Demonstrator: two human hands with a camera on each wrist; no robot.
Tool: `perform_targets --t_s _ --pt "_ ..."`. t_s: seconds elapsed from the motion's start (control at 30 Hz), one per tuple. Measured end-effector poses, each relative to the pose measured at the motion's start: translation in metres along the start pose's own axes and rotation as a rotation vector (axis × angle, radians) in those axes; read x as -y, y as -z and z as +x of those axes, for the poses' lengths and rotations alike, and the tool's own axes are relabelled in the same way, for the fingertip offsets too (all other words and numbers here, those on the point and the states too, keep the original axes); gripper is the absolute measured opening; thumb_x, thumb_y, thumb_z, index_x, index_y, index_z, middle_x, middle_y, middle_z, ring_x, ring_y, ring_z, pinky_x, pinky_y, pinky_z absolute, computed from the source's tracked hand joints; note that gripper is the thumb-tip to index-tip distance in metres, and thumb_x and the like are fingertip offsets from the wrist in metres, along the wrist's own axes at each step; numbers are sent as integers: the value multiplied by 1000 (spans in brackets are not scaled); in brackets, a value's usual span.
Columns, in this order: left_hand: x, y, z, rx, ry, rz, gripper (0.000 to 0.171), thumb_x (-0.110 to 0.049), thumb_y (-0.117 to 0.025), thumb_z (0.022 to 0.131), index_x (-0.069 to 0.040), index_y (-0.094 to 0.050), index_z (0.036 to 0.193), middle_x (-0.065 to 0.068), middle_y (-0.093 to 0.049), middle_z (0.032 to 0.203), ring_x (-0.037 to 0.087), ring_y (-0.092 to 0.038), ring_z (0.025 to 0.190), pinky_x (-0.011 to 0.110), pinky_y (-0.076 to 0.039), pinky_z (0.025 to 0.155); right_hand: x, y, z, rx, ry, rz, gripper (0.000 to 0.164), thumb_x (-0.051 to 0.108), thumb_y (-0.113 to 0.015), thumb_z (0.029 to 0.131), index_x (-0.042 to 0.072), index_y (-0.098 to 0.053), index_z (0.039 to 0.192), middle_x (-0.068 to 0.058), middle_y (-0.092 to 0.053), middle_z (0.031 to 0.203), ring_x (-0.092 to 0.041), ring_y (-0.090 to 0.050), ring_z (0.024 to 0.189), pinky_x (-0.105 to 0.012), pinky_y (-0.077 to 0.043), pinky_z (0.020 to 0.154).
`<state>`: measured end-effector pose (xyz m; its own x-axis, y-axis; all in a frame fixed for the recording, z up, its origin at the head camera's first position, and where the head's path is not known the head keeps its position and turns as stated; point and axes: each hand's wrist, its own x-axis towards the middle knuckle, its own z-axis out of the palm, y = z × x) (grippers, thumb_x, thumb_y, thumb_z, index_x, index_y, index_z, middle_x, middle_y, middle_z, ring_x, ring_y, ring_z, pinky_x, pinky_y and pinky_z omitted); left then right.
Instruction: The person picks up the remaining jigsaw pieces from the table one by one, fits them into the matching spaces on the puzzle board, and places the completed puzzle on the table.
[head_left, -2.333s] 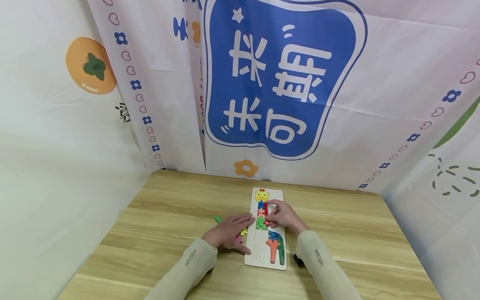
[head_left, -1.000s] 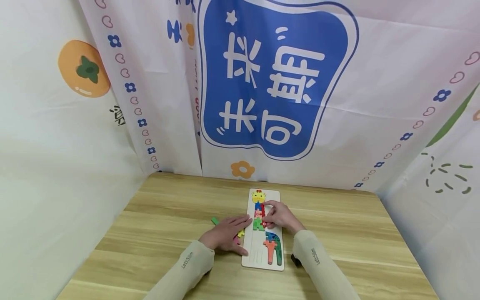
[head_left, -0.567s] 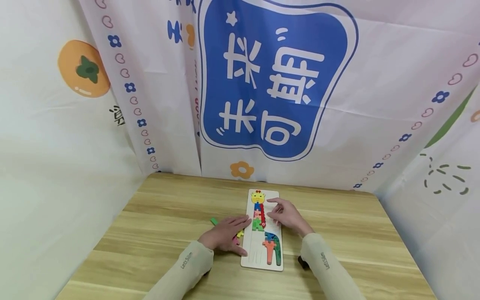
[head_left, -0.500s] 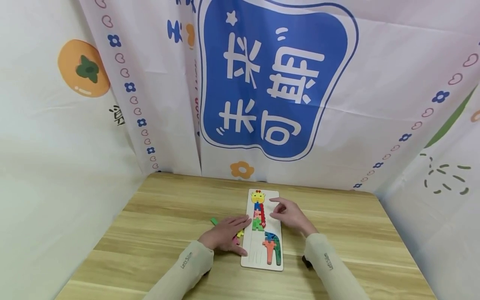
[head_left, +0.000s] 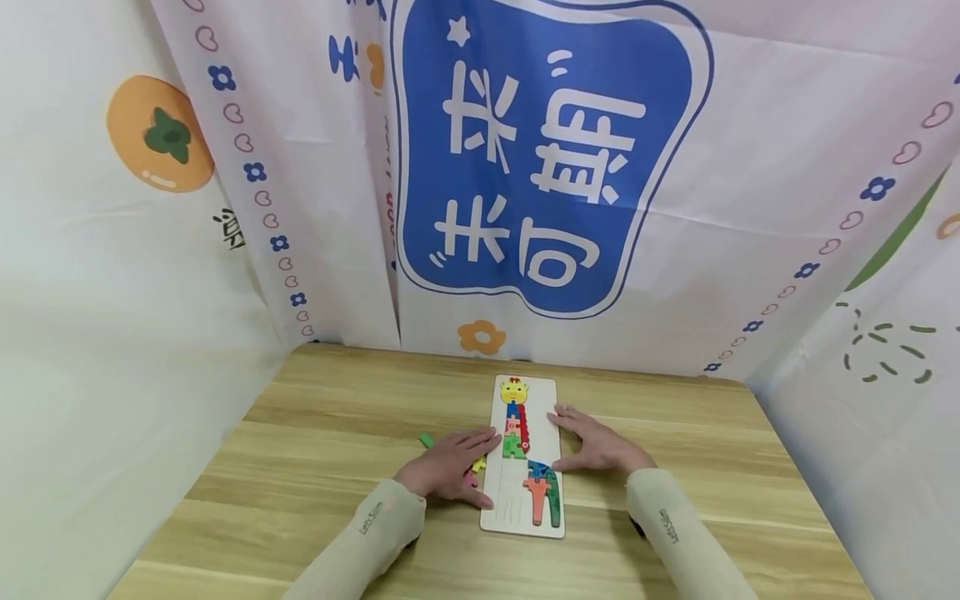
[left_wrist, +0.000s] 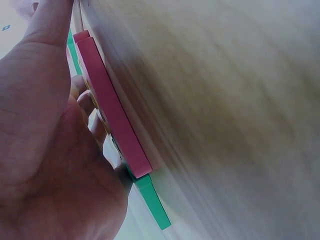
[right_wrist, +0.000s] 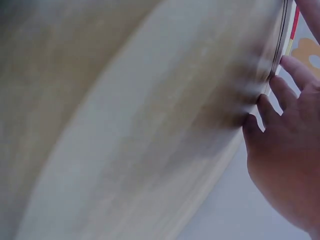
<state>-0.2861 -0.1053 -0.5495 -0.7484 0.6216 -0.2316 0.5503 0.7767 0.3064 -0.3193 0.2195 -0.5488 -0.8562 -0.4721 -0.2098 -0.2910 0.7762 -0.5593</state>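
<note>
A white puzzle board [head_left: 542,408] lies on the table with a partly filled giraffe. Its yellow head [head_left: 514,390], a red mane piece [head_left: 523,427] and a green neck piece [head_left: 513,448] sit at the upper left. Lower right are an orange leg piece [head_left: 537,498] and a green one [head_left: 555,504]. My left hand [head_left: 446,467], fingers extended, rests at the board's left edge, partly covering loose pieces. Close beside that palm, a pink piece [left_wrist: 112,110] stands out in the left wrist view. My right hand [head_left: 600,442] is spread, fingertips touching the board's right edge.
Loose puzzle pieces lie around the left hand: a green one [head_left: 427,440], a yellow one [head_left: 479,465] and a pink one, partly hidden. The wooden table [head_left: 360,392] ends at a printed cloth backdrop [head_left: 337,275], with cloth on both sides.
My right hand has let go of the red mane piece, which stays beside the neck, and has moved right to the board's edge with fingers spread. The left hand stays in place.
</note>
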Motion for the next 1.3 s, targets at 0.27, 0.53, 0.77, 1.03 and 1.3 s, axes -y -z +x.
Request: perform_targets --t_s 0.27,0.53,0.77,1.03,1.3 --pt "-2 3 1 1 5 -13 109 -72 -73 81 -25 -24 166 -4 -22 173 25 -24 158 49 -22 129 0 2 1 7 -23 -7 99 53 -83 83 20 -35 162 -8 -18 174 -39 -12 160 -64 -17 126" --pt "5 2 -1 -30 -40 -89 105 -67 -75 83 -22 -27 165 0 -26 172 28 -28 157 51 -28 126 -1 -2 3 6 -38 -24 100 57 -82 81 23 -35 162 -4 -17 174 -37 -13 160 -62 -19 126" --pt "19 8 -7 -153 -42 -208 98 -59 -77 85 -21 -32 164 3 -34 168 32 -36 153 56 -33 122 -1 0 5 16 -58 -28 100 57 -82 82 25 -34 163 -3 -15 174 -34 -12 161 -60 -19 127" --pt "45 13 -34 -315 -29 -149 87 -53 -83 82 -17 -50 154 8 -52 157 35 -49 143 59 -40 117 -1 0 5 14 -54 -17 100 57 -83 82 23 -35 163 -4 -17 174 -36 -12 161 -62 -18 126" --pt "56 12 -44 -367 -67 -50 64 -45 -82 87 -14 -64 140 7 -68 137 31 -64 125 55 -51 105 0 0 5 17 -54 -20 99 57 -82 82 22 -34 163 -5 -17 174 -37 -12 161 -62 -18 126"
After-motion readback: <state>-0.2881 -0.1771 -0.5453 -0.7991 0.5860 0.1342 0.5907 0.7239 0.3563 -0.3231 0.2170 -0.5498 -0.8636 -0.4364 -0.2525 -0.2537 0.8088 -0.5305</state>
